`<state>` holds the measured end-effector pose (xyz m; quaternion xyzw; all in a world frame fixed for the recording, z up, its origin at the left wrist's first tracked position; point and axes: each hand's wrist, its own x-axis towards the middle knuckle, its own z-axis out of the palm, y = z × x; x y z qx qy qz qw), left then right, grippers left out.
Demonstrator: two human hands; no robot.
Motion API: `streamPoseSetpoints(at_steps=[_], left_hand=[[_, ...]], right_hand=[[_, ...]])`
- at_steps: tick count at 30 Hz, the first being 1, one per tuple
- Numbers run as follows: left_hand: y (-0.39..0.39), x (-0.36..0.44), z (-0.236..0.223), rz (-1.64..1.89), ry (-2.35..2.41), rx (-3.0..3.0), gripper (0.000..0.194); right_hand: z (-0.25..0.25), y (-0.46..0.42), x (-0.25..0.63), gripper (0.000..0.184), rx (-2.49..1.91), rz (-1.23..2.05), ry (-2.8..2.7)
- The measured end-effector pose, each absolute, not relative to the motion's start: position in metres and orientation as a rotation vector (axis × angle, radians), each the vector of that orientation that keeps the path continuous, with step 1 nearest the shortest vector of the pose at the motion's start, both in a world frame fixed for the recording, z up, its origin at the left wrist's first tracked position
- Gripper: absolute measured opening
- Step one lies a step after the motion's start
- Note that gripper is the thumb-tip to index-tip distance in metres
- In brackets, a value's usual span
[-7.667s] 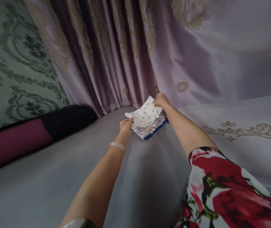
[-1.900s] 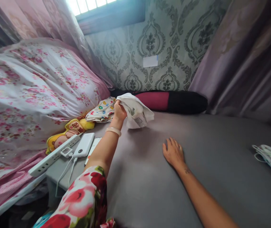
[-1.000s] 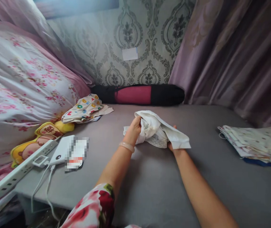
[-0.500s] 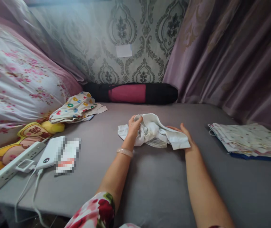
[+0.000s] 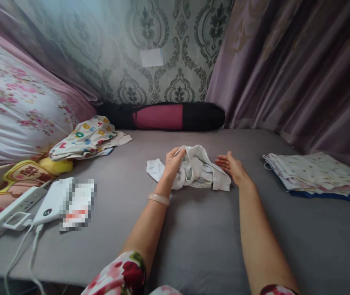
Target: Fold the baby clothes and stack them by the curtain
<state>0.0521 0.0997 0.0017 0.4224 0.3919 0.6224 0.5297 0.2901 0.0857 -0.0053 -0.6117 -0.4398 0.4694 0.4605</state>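
Note:
A small white garment (image 5: 198, 166) lies crumpled on the grey bed sheet (image 5: 202, 229), part of it lifted. My left hand (image 5: 174, 161), with a pale bangle at the wrist, grips its upper left edge between thumb and fingers. One white flap of the cloth sticks out left of that hand. Just right of the garment, my right hand (image 5: 231, 166) is held up with its fingers stretched out, holding nothing. Whether those fingertips touch the cloth I cannot tell.
A stack of folded clothes (image 5: 316, 172) sits at the right. At the left are a letter-print garment (image 5: 85, 137), a yellow plush (image 5: 24, 172), a power strip (image 5: 12, 215), a white power bank (image 5: 56, 200) with cables and a blurred packet (image 5: 78, 205). A black-and-red roll bag (image 5: 159, 116) lies along the wall.
My right hand has come off the garment's right edge, and its fingers are spread. That edge has dropped and drawn inward. The view has shifted slightly; my left hand keeps its hold.

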Motion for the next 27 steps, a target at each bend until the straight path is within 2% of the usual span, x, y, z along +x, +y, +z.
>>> streamPoseSetpoints(at_steps=[5,10,15,21,27], left_hand=[[0.096,0.057,0.002,1.385,0.932,0.983,0.040],[0.092,0.060,0.004,1.287,0.899,1.006,0.041],[0.089,0.060,0.003,1.232,0.863,1.049,0.039],[0.089,0.058,0.002,1.220,0.922,1.107,0.041],[0.087,0.055,0.010,1.219,1.021,1.201,0.037]], right_hand=[[0.007,0.087,0.268,0.038,-1.286,0.617,-1.438],[0.030,0.076,0.243,0.033,-1.140,0.298,-1.825],[0.033,0.070,0.230,0.037,-1.201,0.225,-2.015],[0.028,0.072,0.230,0.021,-1.239,0.222,-2.010],[0.028,0.072,0.230,0.021,-1.276,0.338,-1.880]])
